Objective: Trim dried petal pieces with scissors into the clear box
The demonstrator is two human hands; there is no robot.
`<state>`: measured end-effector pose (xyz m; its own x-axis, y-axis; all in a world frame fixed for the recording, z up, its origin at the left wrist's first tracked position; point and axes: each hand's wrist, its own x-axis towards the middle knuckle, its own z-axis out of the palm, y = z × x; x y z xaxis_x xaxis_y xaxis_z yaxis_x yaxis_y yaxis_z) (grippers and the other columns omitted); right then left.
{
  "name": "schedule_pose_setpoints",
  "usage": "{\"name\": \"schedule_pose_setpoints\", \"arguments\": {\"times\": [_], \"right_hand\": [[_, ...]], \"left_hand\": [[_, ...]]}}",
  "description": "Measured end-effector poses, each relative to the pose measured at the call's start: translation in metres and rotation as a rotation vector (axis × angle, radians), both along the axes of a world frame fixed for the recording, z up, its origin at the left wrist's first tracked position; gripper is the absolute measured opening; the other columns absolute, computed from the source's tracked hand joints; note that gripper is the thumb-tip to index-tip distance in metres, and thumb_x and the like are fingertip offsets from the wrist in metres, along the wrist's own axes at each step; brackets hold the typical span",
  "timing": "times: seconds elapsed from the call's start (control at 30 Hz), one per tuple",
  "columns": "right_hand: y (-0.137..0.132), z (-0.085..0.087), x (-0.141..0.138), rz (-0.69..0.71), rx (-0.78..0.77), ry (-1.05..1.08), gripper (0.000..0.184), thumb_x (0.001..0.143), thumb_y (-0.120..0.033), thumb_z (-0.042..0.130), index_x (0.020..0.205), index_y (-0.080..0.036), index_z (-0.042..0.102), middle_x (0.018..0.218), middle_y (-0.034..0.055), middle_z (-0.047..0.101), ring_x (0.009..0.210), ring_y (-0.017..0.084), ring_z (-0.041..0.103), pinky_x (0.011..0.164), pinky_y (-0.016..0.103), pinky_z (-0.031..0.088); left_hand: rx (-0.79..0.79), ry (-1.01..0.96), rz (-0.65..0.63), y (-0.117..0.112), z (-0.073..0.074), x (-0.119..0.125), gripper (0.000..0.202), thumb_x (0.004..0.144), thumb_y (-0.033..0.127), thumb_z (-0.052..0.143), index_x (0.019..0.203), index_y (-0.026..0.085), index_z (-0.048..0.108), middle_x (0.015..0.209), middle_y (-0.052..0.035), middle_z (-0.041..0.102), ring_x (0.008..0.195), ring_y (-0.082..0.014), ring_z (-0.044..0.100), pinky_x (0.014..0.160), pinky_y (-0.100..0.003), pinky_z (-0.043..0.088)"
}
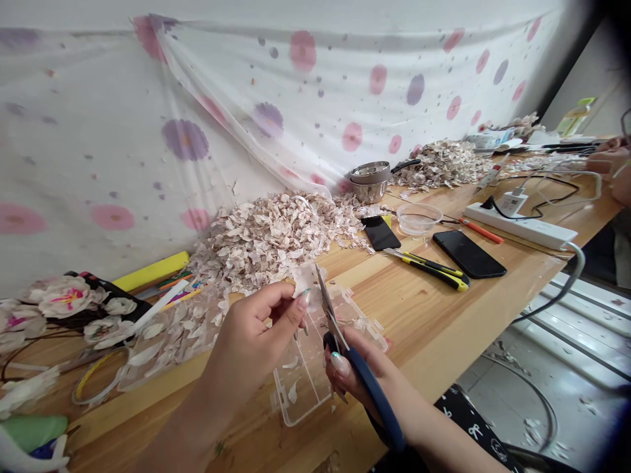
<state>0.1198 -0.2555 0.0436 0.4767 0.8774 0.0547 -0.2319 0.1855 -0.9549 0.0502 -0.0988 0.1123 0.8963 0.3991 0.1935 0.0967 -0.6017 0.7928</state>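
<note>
My left hand (263, 332) is closed, pinching a thin pale petal (302, 278) between thumb and fingertips. My right hand (378, 360) grips a pair of scissors (373, 387) by dark blue handles. Their blades point up and away, just right of the petal; I cannot tell whether they touch it. Beneath both hands lies a clear plastic box (303, 417) with a few petal scraps in it. Behind them rises a large heap of dried, whitish petals (271, 236).
Right of the heap are a phone (381, 232), a clear round dish (419, 220), a yellow-black utility knife (434, 268), another phone (469, 253) and a power strip (522, 223). Fabric-like flowers (69, 295) lie at left. A co-worker's hand (606, 161) shows far right.
</note>
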Motion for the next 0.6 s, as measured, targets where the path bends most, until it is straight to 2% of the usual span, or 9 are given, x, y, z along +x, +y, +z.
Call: {"name": "schedule_pose_setpoints", "arguments": {"times": [0.3, 0.6], "right_hand": [[-0.0003, -0.0022, 0.0016, -0.018, -0.092, 0.012, 0.051, 0.073, -0.067, 0.063, 0.079, -0.02, 0.045, 0.063, -0.0057, 0.041, 0.056, 0.01, 0.035, 0.054, 0.024, 0.028], [0.0016, -0.0085, 0.0021, -0.018, -0.086, 0.032, 0.049, 0.074, -0.063, 0.066, 0.08, -0.019, 0.045, 0.064, -0.0059, 0.041, 0.056, 0.008, 0.035, 0.052, 0.023, 0.028]], "left_hand": [[-0.002, -0.001, 0.011, 0.0038, -0.0019, -0.0006, 0.028, 0.089, 0.046, 0.054, 0.078, 0.02, 0.058, 0.066, 0.003, 0.056, 0.063, -0.0121, 0.053, 0.056, -0.021, 0.041], [-0.007, 0.024, 0.013, 0.0028, -0.0019, -0.0002, 0.031, 0.089, 0.048, 0.053, 0.076, 0.02, 0.057, 0.066, 0.0026, 0.056, 0.064, -0.0125, 0.054, 0.057, -0.022, 0.04]]}}
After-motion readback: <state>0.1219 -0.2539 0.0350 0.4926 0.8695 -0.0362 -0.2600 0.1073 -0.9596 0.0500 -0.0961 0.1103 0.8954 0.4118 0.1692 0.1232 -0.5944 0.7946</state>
